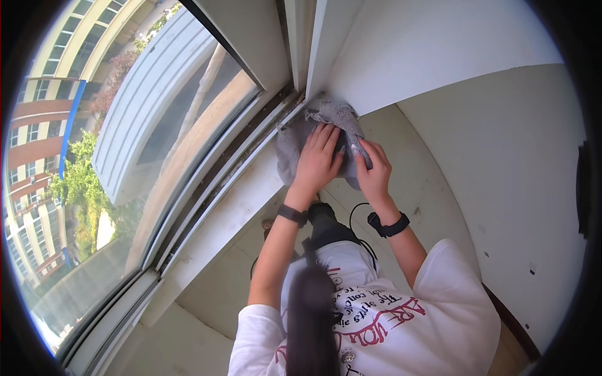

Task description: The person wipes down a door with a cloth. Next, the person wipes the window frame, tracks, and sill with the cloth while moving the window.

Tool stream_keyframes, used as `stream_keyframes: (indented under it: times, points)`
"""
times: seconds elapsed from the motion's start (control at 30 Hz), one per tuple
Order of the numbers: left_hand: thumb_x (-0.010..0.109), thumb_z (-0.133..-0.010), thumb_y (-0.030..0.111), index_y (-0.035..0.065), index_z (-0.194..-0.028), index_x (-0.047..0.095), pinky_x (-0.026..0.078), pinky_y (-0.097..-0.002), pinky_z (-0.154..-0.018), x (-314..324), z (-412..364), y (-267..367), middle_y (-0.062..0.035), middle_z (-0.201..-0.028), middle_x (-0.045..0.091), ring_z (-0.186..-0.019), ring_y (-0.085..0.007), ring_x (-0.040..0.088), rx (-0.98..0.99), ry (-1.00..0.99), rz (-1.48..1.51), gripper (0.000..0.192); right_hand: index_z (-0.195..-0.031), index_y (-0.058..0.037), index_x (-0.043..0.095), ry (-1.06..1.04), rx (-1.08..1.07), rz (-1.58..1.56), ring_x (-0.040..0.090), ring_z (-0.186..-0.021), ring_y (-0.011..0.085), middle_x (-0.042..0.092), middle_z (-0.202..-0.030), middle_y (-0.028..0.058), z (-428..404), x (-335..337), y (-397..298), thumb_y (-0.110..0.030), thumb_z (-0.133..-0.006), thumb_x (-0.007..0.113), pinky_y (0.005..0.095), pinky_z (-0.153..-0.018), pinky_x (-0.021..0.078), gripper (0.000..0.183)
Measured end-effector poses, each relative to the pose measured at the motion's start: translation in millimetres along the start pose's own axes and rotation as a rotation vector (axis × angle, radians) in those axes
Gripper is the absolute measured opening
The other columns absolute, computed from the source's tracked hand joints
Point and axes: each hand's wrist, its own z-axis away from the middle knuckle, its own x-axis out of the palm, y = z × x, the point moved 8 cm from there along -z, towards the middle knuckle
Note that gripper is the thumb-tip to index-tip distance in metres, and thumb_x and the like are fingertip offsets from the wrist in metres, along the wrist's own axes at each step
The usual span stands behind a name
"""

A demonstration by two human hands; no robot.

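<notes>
A grey cloth (345,110) lies bunched at the end of the white window sill (225,197), against the corner where the window frame meets the wall. My left hand (319,155) rests flat on the cloth, its fingers side by side and pointing at the corner. My right hand (375,169) pinches the cloth's right edge between thumb and fingers. Each wrist has a black band. Part of the cloth hangs over the sill's inner edge. The sliding window's track (221,169) runs beside the cloth, with dark dirt along it.
Left of the track is the window glass (188,108), with buildings and trees outside. A white wall (423,51) rises beyond the cloth, and another wall (508,155) stands at the right. A black cable (351,214) hangs near my legs above the tiled floor (216,272).
</notes>
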Motion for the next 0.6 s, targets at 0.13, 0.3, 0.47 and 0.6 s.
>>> stream_keyframes:
  times: [0.13, 0.3, 0.47, 0.6]
  points:
    - [0.057, -0.078, 0.019, -0.0055, -0.125, 0.044, 0.032, -0.0472, -0.102, -7, -10, -21, -0.0233, -0.129, 0.045, -0.121, -0.0389, 0.04, -0.129, 0.181, -0.164, 0.055, -0.106, -0.0021, 0.062, -0.049, -0.131, 0.017, 0.061, -0.087, 0.0298, 0.062, -0.097, 0.0134, -24, 30, -23, 0.001, -0.078, 0.059, 0.0348, -0.077, 0.0495, 0.028]
    - [0.053, -0.079, 0.024, -0.0059, -0.12, 0.048, 0.031, -0.0505, -0.101, 7, -28, -28, -0.0243, -0.13, 0.044, -0.124, -0.0385, 0.038, -0.095, 0.126, -0.326, 0.05, -0.106, -0.0026, 0.061, -0.114, -0.125, 0.088, 0.061, -0.089, 0.0311, 0.061, -0.1, 0.0137, -43, 48, -20, -0.001, -0.079, 0.058, 0.0364, -0.078, 0.0491, 0.028]
    - [0.059, -0.074, 0.021, -0.0018, -0.121, 0.049, 0.03, -0.048, -0.103, 0, -9, -21, -0.0177, -0.135, 0.042, -0.128, -0.0339, 0.035, 0.053, -0.021, -0.304, 0.053, -0.107, -0.0029, 0.059, -0.133, -0.115, 0.067, 0.059, -0.092, 0.0323, 0.059, -0.102, 0.0137, -14, 42, -10, -0.002, -0.08, 0.057, 0.0373, -0.078, 0.0489, 0.027]
    - [0.056, -0.077, 0.015, 0.0056, -0.129, 0.044, 0.035, -0.0424, -0.102, -7, 14, -12, -0.0088, -0.137, 0.041, -0.127, -0.0282, 0.038, 0.078, 0.025, -0.426, 0.055, -0.111, -0.0042, 0.057, -0.132, -0.117, 0.104, 0.057, -0.096, 0.0319, 0.055, -0.105, 0.0134, 12, 27, -2, -0.001, -0.08, 0.057, 0.0378, -0.079, 0.0484, 0.031]
